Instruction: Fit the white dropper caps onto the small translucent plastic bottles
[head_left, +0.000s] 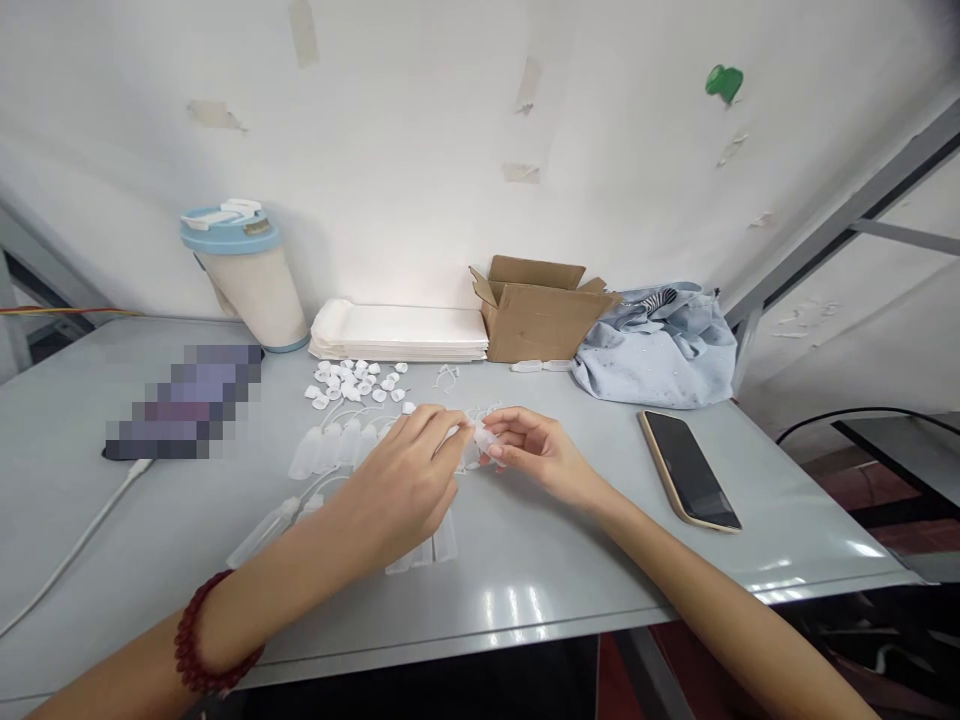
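Observation:
Between my fingertips, over the middle of the table, is a small translucent plastic bottle [485, 440]. My right hand [536, 450] grips its body with thumb and fingers. At the bottle's upper end my left hand [409, 465] is pinched closed; what lies between its fingertips is too small to make out. Similar translucent bottles with thin tubes [322, 450] lie in a row left of my left hand. Closer to me, more bottles [259, 535] lie partly hidden under my left wrist and forearm. A loose group of small white caps [352, 380] sits behind the row.
Along the wall stand a cream tumbler [251, 290] with a blue lid, stacked white packets [409, 335], an open cardboard box [544, 320] and a light blue cloth [660, 345]. One phone [688, 470] lies at right; a blurred-out device [187, 405] with a white cable lies at left.

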